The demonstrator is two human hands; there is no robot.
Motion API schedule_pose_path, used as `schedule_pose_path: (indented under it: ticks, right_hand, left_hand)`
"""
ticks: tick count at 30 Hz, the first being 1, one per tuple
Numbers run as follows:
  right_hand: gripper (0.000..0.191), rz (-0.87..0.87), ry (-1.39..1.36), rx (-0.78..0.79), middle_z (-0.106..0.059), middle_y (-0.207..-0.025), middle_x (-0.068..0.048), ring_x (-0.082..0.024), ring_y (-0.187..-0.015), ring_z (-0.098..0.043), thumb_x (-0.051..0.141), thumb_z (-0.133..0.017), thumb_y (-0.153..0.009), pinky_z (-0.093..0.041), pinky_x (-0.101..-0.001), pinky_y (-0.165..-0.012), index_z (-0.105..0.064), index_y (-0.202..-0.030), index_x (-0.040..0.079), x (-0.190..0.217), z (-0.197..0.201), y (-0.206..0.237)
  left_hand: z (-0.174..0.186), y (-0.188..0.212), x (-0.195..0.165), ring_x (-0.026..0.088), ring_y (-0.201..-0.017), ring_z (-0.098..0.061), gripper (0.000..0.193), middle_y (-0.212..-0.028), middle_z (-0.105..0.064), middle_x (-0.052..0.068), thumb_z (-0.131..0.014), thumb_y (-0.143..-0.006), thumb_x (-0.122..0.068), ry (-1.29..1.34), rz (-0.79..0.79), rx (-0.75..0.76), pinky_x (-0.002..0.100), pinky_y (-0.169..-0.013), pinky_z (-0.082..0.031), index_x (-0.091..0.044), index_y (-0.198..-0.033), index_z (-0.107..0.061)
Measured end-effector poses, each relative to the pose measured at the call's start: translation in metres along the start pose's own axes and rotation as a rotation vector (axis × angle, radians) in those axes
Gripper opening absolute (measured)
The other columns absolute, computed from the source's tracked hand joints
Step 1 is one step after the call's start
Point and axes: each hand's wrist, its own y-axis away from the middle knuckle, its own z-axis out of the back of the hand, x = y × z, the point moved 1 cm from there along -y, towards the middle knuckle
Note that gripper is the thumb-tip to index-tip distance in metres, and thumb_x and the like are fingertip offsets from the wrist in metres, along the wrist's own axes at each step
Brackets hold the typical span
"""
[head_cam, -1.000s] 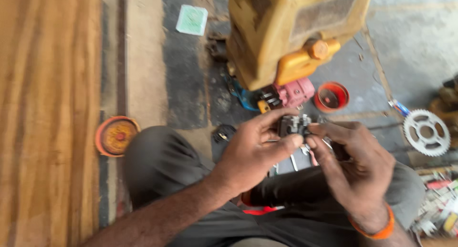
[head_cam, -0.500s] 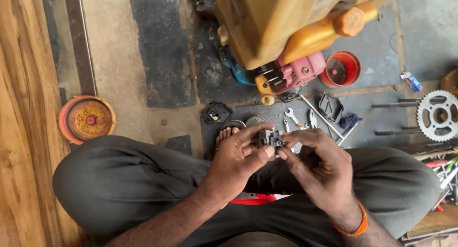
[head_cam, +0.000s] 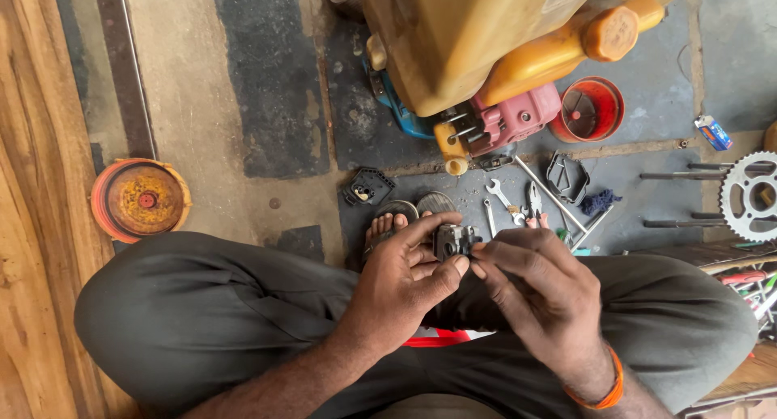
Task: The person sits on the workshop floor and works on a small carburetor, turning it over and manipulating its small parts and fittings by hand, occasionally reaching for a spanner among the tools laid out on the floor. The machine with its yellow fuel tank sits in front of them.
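Concrete floor [head_cam: 210,79], patched with darker grey areas, fills the view from your head camera; a strip of wooden boards [head_cam: 32,225] runs down the left edge. You sit cross-legged in dark grey trousers [head_cam: 202,314], with your sandalled toes [head_cam: 388,222] showing just above your hands.

Your left hand [head_cam: 401,281] is closed around a small dark metal part [head_cam: 452,241], the thumb lying over its top and the fingers curled beneath. Your right hand [head_cam: 538,294], with an orange band [head_cam: 603,391] at the wrist, meets the same part from the right; its fingertips pinch the part's right side, and whether they hold a tool cannot be told. The part sits between both hands, above your lap and near the middle of the frame.

Directly ahead stands a yellow machine [head_cam: 469,39] with an orange cap [head_cam: 613,32] and a pink engine block [head_cam: 518,120] below it. A red round cup [head_cam: 589,110] lies just right of the block. Spanners and pliers [head_cam: 518,205] lie scattered on the floor between the machine and your knees, beside a black wire frame [head_cam: 566,176] and a scrap of blue cloth [head_cam: 600,201]. A toothed sprocket [head_cam: 749,196] rests at the far right edge. A small black cover [head_cam: 368,186] lies left of your toes, and an orange rusted disc [head_cam: 139,199] sits well apart on the left.
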Motion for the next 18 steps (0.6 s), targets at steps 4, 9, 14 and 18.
schedule_pose_path:
  ticks: [4, 9, 14, 18]
  right_hand:
    - [0.031, 0.145, 0.141, 0.01, -0.068, -0.108, -0.007, -0.015, -0.086, -0.074, -0.005, -0.077, -0.084, -0.06, -0.0246, -0.072, -0.073, -0.113, 0.004, -0.0006, 0.0015, 0.0007]
    - [0.033, 0.179, 0.167, -0.009, -0.069, -0.117, -0.012, -0.016, -0.091, -0.076, -0.005, -0.076, -0.083, -0.06, -0.0299, -0.083, -0.074, -0.114, 0.006, 0.0007, 0.0035, 0.0032]
    - [0.024, 0.091, 0.101, -0.053, -0.074, -0.115, -0.011, -0.023, -0.104, -0.076, -0.002, -0.077, -0.086, -0.058, -0.0315, -0.093, -0.07, -0.109, 0.003, 0.0009, 0.0042, 0.0053]
    - [0.026, -0.031, -0.081, -0.122, -0.076, -0.114, -0.012, -0.022, -0.101, -0.075, -0.002, -0.077, -0.088, -0.054, -0.0334, -0.1, -0.066, -0.112, 0.0, -0.0014, -0.0009, 0.0067]
  left_hand:
    - [-0.001, -0.0024, -0.0004, 0.021, -0.11, -0.072, 0.059, -0.11, -0.07, 0.02, -0.068, -0.094, -0.023, -0.023, 0.02, -0.025, 0.031, -0.098, -0.061, 0.001, -0.145, -0.05]
    - [-0.003, -0.0025, -0.0008, 0.02, -0.108, -0.07, 0.057, -0.111, -0.069, 0.02, -0.067, -0.096, -0.021, 0.008, -0.019, -0.003, 0.032, -0.097, -0.06, 0.003, -0.145, -0.05]
    - [-0.0018, -0.004, -0.0019, 0.021, -0.109, -0.07, 0.059, -0.109, -0.067, 0.018, -0.069, -0.094, -0.023, -0.023, -0.033, -0.033, 0.033, -0.099, -0.06, 0.003, -0.145, -0.05]
    - [-0.0024, -0.0037, -0.0017, 0.022, -0.106, -0.068, 0.061, -0.111, -0.062, 0.018, -0.07, -0.094, -0.022, -0.04, -0.08, -0.045, 0.036, -0.099, -0.061, 0.004, -0.145, -0.051]
